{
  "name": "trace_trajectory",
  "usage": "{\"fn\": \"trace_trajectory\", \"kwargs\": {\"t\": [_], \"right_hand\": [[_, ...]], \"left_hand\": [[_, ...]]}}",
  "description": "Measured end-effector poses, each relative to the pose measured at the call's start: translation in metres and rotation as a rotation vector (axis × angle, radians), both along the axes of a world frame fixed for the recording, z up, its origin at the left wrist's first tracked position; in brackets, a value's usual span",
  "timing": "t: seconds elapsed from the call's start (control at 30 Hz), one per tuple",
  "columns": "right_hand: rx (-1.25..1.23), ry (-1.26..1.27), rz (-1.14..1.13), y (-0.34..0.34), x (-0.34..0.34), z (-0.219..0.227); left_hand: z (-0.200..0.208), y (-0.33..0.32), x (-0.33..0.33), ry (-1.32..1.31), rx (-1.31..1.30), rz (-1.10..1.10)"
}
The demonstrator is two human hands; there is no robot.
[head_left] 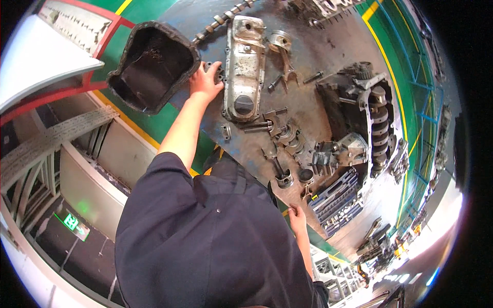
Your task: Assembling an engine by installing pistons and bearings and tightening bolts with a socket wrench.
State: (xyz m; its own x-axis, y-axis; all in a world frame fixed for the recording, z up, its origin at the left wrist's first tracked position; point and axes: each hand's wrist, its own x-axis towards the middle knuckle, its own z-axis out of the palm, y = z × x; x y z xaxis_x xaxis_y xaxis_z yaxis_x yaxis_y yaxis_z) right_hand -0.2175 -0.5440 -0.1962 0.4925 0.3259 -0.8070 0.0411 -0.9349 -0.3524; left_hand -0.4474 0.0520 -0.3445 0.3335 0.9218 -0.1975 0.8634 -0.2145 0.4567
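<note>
My left hand [205, 83] reaches over the bench's left side, between a black oil pan [123, 82] and a worn silver valve cover [246, 66]. Its thumb and forefinger close around a small dark metal part [220, 74] with a hole, partly hidden by the hand. Low beside the bench's near edge is my right hand [297, 219], its fingers curled; whatever they may hold cannot be made out. Nearest to it are a small piston with its rod [306, 178] and a socket set [336, 203] in a dark case.
On the metal bench [316, 118] lie a camshaft [223, 21], a piston with connecting rod [281, 43], another piston [284, 178], bolts and bearing caps. An engine block with its crankshaft [380, 126] stands at the right. Green floor with yellow lines surrounds the bench.
</note>
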Motion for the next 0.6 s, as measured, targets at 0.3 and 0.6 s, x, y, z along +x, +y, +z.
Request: {"fn": "trace_trajectory", "kwargs": {"t": [0.3, 0.6], "right_hand": [[-0.019, -0.007, 0.142, 0.044, 0.002, 0.012], [0.056, 0.022, 0.368, 0.147, -0.007, 0.025]], "left_hand": [[0.013, -0.079, -0.039, -0.005, 0.009, -0.111], [0.019, -0.147, -0.094, -0.173, 0.012, -0.042]]}}
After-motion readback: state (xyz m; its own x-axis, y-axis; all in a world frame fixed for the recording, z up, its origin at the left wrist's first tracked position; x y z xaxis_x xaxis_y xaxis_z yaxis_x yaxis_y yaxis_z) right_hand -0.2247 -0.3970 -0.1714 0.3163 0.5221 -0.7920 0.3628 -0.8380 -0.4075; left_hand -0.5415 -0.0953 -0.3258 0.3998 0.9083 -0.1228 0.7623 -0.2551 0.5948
